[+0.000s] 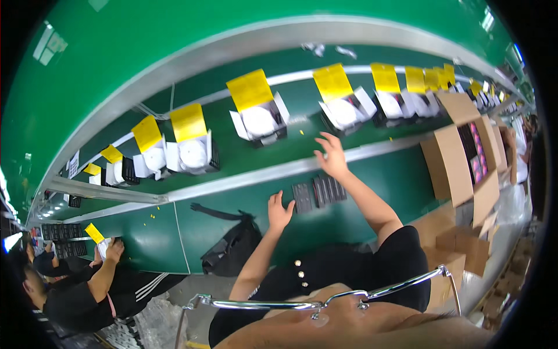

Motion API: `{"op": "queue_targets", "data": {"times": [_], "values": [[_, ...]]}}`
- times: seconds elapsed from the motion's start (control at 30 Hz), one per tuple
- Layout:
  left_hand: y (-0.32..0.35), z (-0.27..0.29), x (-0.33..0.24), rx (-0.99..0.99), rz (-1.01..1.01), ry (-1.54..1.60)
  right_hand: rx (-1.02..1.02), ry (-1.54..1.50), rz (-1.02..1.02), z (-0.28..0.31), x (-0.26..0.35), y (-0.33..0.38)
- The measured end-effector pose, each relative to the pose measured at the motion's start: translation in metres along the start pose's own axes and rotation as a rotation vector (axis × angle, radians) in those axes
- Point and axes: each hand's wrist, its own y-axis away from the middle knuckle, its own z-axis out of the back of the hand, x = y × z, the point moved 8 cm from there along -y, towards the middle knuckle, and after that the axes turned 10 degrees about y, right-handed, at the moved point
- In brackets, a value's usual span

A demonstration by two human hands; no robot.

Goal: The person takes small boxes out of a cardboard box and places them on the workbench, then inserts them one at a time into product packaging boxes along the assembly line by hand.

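My left hand hovers by the near green worktop with its thumb and fingers apart, holding nothing. Just right of it is a small black flat box, and a row of similar black boxes stands close beside that one. Farther out, my right hand is over the metal rail, open with bent, parted fingers. Beyond its fingertips an open black box with a yellow lid flap and white side flaps holds a white round item. Another such open box sits to the left on the conveyor.
More open boxes with yellow flaps line the green belt. A large open carton stands at right, above more cartons. A black bag lies left. Far left, a co-worker's hand holds a box.
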Motion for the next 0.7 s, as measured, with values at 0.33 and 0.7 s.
{"op": "queue_targets", "data": {"times": [0.33,0.7], "values": [[0.037,-0.040,-0.053,-0.327,0.273,-0.115,-0.034,0.007,-0.944,0.112,-0.129,0.278],[0.032,-0.047,-0.085,-0.338,0.020,0.057,-0.052,-0.064,-0.798,0.188,-0.179,0.279]]}}
